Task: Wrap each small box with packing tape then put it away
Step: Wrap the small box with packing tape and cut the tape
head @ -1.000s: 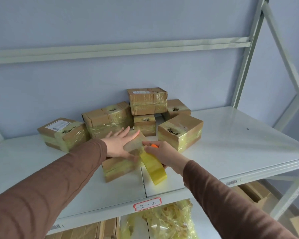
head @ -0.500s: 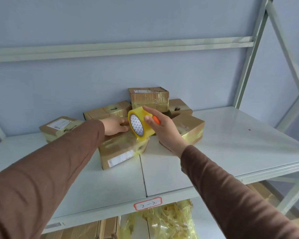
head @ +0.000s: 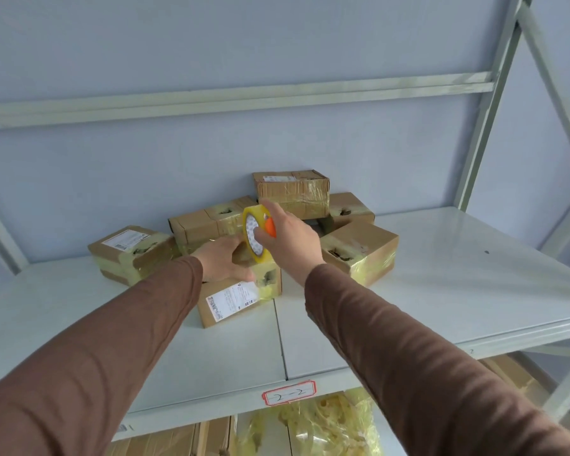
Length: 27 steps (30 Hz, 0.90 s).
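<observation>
My left hand (head: pixel 222 263) presses the small brown cardboard box (head: pixel 241 297) down; my right hand (head: pixel 285 240) grips the yellow packing tape roll (head: pixel 254 232). Pulling tape hard could, I reckon, drag that box into the near right taped box (head: pixel 359 253).

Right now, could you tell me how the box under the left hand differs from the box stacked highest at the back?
The box under the left hand lies at the front on the shelf; the top back box rests on other boxes. The front box shows a white label on its near face; the back one's label is on top. The left hand rests on the front box; nothing touches the back one. Both are brown cardboard with yellowish tape.
</observation>
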Available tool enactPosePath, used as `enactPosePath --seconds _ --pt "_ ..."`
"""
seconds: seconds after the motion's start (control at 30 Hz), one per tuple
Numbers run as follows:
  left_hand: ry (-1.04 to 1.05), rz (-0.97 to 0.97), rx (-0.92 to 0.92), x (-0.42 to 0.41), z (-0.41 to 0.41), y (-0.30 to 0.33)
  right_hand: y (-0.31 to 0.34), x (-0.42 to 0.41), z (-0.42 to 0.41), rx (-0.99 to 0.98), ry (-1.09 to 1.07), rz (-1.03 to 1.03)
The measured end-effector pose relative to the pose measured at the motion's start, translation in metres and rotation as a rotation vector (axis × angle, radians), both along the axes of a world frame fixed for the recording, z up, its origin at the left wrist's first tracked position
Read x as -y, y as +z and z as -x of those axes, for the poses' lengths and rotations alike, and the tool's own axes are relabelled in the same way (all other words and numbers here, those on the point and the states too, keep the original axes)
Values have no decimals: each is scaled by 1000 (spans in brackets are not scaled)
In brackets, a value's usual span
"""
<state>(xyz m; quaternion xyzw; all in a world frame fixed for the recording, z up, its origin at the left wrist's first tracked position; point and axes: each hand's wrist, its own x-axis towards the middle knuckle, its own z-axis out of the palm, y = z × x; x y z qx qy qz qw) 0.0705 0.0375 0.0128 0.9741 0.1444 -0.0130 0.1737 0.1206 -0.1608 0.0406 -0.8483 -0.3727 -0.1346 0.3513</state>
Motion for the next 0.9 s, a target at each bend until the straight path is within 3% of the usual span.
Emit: enactPosePath --seconds 0.07,0.37,0.47,0.57,0.63,0.73,0.8,0.9 --pt "-18 109 34 -4 -2 0 -1 12 10 7 -29 19" --pt "-208 57 13 -7 -4 -4 -56 51 30 -88 -3 423" --pt "-195 198 25 -6 -4 -2 -44 41 21 -120 64 532" --pt "-205 419 -54 -4 -6 16 -30 44 17 -129 87 510" --pt "-235 444 -140 -2 -7 29 -18 49 9 -143 104 432" --pt "-222 404 -169 -4 -6 37 -3 48 5 -294 159 312" --pt "-226 237 -113 -3 -5 36 3 46 5 -358 147 236" --pt "-182 -34 180 4 4 13 -5 44 19 -185 79 152"
